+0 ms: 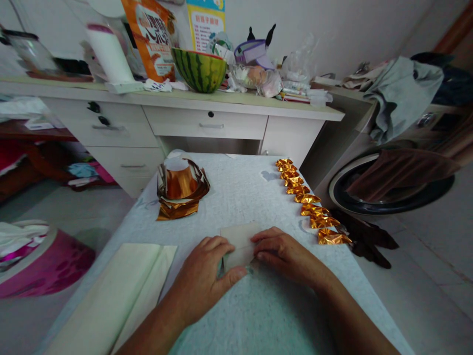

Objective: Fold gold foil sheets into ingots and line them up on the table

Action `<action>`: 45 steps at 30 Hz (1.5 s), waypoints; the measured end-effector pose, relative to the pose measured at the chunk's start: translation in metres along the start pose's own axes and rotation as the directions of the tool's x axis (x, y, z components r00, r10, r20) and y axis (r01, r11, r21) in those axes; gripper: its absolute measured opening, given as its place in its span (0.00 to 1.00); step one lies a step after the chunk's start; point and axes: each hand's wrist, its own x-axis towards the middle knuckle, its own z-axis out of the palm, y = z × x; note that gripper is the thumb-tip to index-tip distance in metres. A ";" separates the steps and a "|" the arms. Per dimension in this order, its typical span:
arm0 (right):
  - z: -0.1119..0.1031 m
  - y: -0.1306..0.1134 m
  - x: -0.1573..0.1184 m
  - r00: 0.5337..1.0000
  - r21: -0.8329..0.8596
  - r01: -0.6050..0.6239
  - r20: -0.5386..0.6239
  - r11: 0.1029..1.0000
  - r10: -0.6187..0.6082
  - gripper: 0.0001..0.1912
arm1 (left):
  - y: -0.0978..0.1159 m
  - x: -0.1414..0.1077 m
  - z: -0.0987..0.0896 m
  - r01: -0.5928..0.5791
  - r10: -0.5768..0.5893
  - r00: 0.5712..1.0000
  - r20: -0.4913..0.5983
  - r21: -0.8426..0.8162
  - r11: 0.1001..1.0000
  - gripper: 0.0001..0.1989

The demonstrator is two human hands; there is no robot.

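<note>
A small pale sheet of paper lies on the cloth-covered table between my hands. My left hand holds its left and near edges with thumb and fingers. My right hand pinches its right edge, fingertips close together. Several folded shiny gold pieces run in a row along the table's right edge. At the back left stands a stack of gold paper curled around, with a pale round item on top. Larger pale folded sheets lie beside my left forearm.
Behind the table is a white cabinet whose top carries a watermelon-patterned bowl, an orange snack bag and plastic bags. A pink bin stands at the left; a washing machine with cloths is at the right.
</note>
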 end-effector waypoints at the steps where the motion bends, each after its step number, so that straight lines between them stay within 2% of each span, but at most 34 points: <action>1: 0.001 0.000 0.000 1.000 0.003 -0.004 -0.008 1.000 0.004 0.10 | 0.000 -0.001 0.000 0.007 -0.007 1.000 -0.003 0.006 1.000 0.15; 5: 0.003 0.002 0.001 0.999 0.005 -0.022 -0.027 1.000 0.022 0.10 | -0.002 -0.001 0.004 0.026 -0.025 0.999 -0.028 0.030 0.999 0.03; 6: 0.004 0.002 0.002 0.999 0.009 -0.029 -0.031 1.000 0.029 0.10 | -0.003 -0.001 0.005 0.022 -0.022 0.999 -0.033 0.026 0.999 0.03; 10: 0.007 0.004 0.003 0.986 0.053 -0.123 -0.111 0.991 0.128 0.09 | -0.004 0.001 0.005 0.027 -0.027 0.999 -0.040 -0.002 1.000 0.09; 13: 0.010 0.005 0.005 0.964 0.094 -0.202 -0.157 0.975 0.215 0.08 | -0.002 0.004 0.004 0.057 -0.057 0.997 -0.042 0.000 0.998 0.08; 18: 0.014 0.004 0.008 0.945 0.108 -0.246 -0.194 0.963 0.263 0.08 | -0.002 0.006 0.008 0.095 -0.093 0.993 -0.074 0.019 0.995 0.06; 25: 0.019 0.007 0.014 0.927 -0.027 -0.296 -0.249 0.955 0.280 0.05 | -0.005 0.006 0.012 0.122 -0.119 0.986 -0.113 0.014 0.992 0.08; 30: 0.021 0.006 0.017 0.919 -0.040 -0.310 -0.270 0.950 0.289 0.05 | -0.007 0.007 0.017 0.128 -0.121 0.982 -0.146 0.040 0.991 0.06; 34: 0.026 0.007 0.017 0.906 -0.048 -0.331 -0.297 0.943 0.303 0.05 | -0.010 0.009 0.021 0.109 -0.097 0.977 -0.188 0.058 0.992 0.10; 39: 0.030 0.011 0.018 0.898 -0.044 -0.333 -0.320 0.942 0.302 0.04 | -0.012 0.011 0.023 0.096 -0.078 0.982 -0.173 0.097 0.991 0.11; 45: 0.031 0.012 0.017 0.882 0.024 -0.372 -0.304 0.928 0.361 0.04 | -0.012 0.011 0.022 0.077 -0.060 0.992 -0.112 0.152 0.985 0.14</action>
